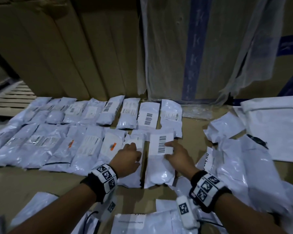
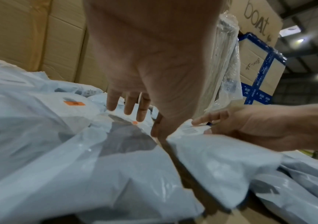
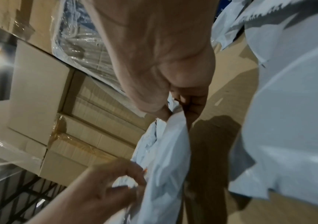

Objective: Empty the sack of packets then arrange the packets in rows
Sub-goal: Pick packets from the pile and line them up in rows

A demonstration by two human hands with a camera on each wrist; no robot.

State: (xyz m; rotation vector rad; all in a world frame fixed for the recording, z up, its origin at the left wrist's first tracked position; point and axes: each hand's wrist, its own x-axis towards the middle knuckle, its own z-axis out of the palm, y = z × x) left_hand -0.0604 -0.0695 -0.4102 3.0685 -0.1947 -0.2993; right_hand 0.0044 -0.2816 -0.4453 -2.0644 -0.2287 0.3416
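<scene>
Two rows of white packets lie on the cardboard surface, a back row and a front row. At the front row's right end lies a packet with a barcode label. My right hand pinches that packet's right edge between thumb and fingers. Just left of it, my left hand rests with straight fingers on the neighbouring packet. A large white bag lies flat at the far right.
Loose packets are heaped at the right and along the near edge. Tall cardboard cartons and plastic-wrapped cartons with blue tape stand close behind the rows. Pallet slats show at the far left.
</scene>
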